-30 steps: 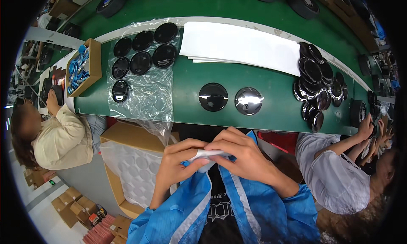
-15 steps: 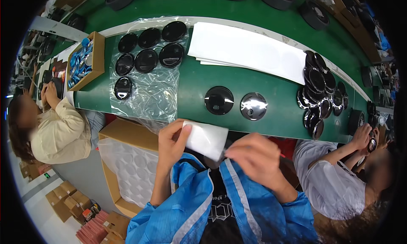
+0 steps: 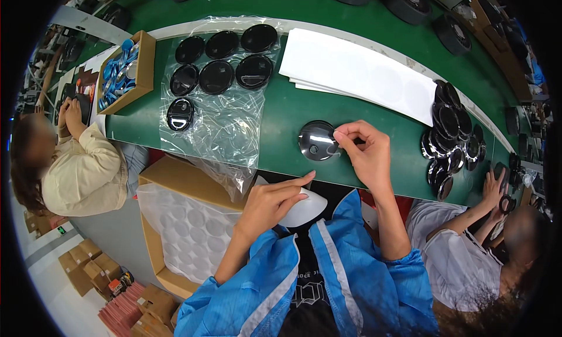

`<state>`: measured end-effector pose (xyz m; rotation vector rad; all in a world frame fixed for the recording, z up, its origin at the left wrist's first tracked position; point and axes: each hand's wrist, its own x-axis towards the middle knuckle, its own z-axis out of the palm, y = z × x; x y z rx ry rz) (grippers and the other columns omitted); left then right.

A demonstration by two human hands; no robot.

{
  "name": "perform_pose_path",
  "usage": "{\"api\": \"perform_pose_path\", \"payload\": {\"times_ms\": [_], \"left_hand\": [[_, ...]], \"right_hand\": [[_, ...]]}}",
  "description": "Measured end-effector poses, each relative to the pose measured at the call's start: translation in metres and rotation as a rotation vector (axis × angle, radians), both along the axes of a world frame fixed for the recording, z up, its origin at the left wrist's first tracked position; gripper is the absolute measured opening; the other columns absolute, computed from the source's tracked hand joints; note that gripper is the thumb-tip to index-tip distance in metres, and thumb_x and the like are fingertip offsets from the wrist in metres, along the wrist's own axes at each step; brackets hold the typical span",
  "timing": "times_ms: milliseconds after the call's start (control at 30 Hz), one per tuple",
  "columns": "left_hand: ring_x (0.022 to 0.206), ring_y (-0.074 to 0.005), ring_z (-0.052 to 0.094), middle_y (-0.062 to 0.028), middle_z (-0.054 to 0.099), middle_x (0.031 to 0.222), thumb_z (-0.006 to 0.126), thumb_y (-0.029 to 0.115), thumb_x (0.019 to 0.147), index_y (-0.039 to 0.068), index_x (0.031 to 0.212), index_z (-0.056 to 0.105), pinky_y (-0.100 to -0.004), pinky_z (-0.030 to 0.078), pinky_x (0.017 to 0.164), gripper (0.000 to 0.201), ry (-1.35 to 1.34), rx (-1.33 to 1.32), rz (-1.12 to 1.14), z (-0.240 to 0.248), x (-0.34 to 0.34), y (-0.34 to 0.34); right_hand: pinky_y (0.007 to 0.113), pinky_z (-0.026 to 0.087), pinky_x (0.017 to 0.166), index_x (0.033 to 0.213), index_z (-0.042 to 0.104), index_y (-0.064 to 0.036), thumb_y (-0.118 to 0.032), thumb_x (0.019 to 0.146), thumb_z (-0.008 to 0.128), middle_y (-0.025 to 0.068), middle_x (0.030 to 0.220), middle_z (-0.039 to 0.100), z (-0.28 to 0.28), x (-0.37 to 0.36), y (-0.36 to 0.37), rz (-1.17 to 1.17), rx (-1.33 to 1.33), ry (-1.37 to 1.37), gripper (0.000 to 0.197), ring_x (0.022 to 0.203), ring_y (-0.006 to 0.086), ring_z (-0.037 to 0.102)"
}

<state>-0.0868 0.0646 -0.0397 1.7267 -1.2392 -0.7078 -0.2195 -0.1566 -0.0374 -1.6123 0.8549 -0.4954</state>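
A: What is hidden nearest to you?
B: Your left hand [image 3: 270, 203] covers part of the curled white sheet [image 3: 310, 211], so its upper edge is hard to follow. The sheet hangs at your left fingertips, close before your jacket [image 3: 383, 284].
A: And how do those fingers stand?
B: Your left thumb is clamped on the sheet, while your index finger stretches out straight past it. Left of that hand sits a cardboard carton [image 3: 175, 176], its translucent liner [image 3: 193, 226] showing rows of round shapes.
A: Further out, your right hand [image 3: 369, 152]?
B: Its thumb and index tip sit close together at the right rim of a glossy black disc [image 3: 313, 144], which lies on the green table [image 3: 287, 114]. Whether you clamp it or only touch it, I cannot tell; your other fingers curl back and block what lies beneath.
A: Beyond your fingers?
B: Left of your right fingertips, seven black discs [image 3: 216, 76] lie on clear plastic [image 3: 228, 132]. Past your fingertips lie white paper strips [image 3: 357, 68]; to their right, disc piles [image 3: 448, 123] overlap too much to count. A small box [image 3: 143, 74] of blue-and-silver pieces stands far left of your hands. Farthest off are dark wheels [image 3: 452, 35], some cut off by the upper rim.
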Motion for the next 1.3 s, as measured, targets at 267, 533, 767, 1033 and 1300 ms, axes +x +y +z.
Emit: {"api": "perform_pose_path", "payload": {"times_ms": [267, 533, 767, 1033, 1300], "left_hand": [[0.081, -0.0279, 0.078, -0.0020, 0.078, 0.138, 0.081, 0.010, 0.096, -0.006, 0.091, 0.071, -0.0337, 0.061, 0.069, 0.020, 0.030, 0.017, -0.014, -0.002, 0.003, 0.002], [0.082, -0.0293, 0.079, -0.0035, 0.078, 0.138, 0.080, 0.012, 0.096, -0.007, 0.092, 0.071, -0.0337, 0.061, 0.071, 0.021, 0.033, 0.064, -0.022, 0.001, 0.002, 0.002], [0.084, -0.0291, 0.081, -0.0036, 0.079, 0.138, 0.080, 0.011, 0.096, -0.007, 0.094, 0.074, -0.0334, 0.062, 0.072, 0.019, 0.040, 0.034, -0.012, -0.004, 0.001, 0.003], [0.080, -0.0281, 0.079, -0.0043, 0.079, 0.138, 0.080, 0.010, 0.096, -0.007, 0.092, 0.072, -0.0324, 0.061, 0.070, 0.020, 0.032, 0.051, -0.020, -0.002, 0.001, 0.003], [0.075, -0.0271, 0.077, -0.0044, 0.078, 0.139, 0.079, 0.009, 0.097, -0.008, 0.089, 0.070, -0.0316, 0.059, 0.067, 0.020, 0.071, 0.019, 0.003, -0.005, -0.002, 0.004]], "right_hand": [[0.021, 0.053, 0.070, 0.104, 0.079, 0.0048, -0.001, 0.100, 0.081, 0.0020, 0.095, 0.073, -0.003, 0.001, -0.016, 0.117, -0.039, 0.060, 0.007, 0.081, 0.0058, 0.066], [0.021, 0.053, 0.071, 0.104, 0.079, 0.0047, 0.000, 0.099, 0.082, 0.0013, 0.094, 0.072, -0.008, 0.002, -0.023, 0.161, -0.030, 0.055, 0.007, 0.082, 0.0057, 0.066], [0.022, 0.052, 0.070, 0.103, 0.080, 0.0051, 0.000, 0.099, 0.082, 0.0014, 0.093, 0.072, -0.008, 0.004, -0.022, 0.159, -0.041, 0.060, 0.007, 0.081, 0.0056, 0.065], [0.021, 0.051, 0.068, 0.106, 0.081, 0.0034, 0.000, 0.096, 0.084, 0.0022, 0.094, 0.073, -0.001, 0.005, -0.019, 0.161, -0.097, 0.099, 0.010, 0.080, 0.0058, 0.066], [0.036, 0.061, 0.082, 0.127, 0.080, -0.0019, -0.003, 0.089, 0.086, 0.0146, 0.120, 0.075, 0.037, -0.031, 0.010, 0.058, -0.791, 0.153, 0.038, 0.100, 0.0279, 0.074]]}}
